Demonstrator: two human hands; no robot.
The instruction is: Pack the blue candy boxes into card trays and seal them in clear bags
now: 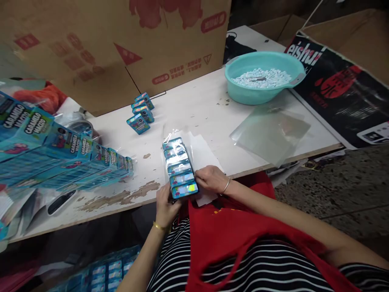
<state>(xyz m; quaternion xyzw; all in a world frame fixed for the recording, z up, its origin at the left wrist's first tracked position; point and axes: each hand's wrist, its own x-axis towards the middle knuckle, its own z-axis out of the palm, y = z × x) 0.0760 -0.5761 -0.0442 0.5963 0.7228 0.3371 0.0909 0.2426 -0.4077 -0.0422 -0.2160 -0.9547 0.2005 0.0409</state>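
A row of several small blue candy boxes (179,167) lies on the near edge of the white table (200,101), wrapped in a clear plastic bag. My left hand (165,205) grips the near left end of the row from below the table edge. On the right side of the row, my right hand (211,178) presses against the boxes and the plastic. A white sheet (202,152) lies under the row.
Three loose blue boxes (141,112) stand further back. Stacks of packed blue boxes (60,160) fill the left. A teal basin (263,77) of white pieces sits at the back right, clear bags (270,132) beside it. A large cardboard carton (121,44) stands behind.
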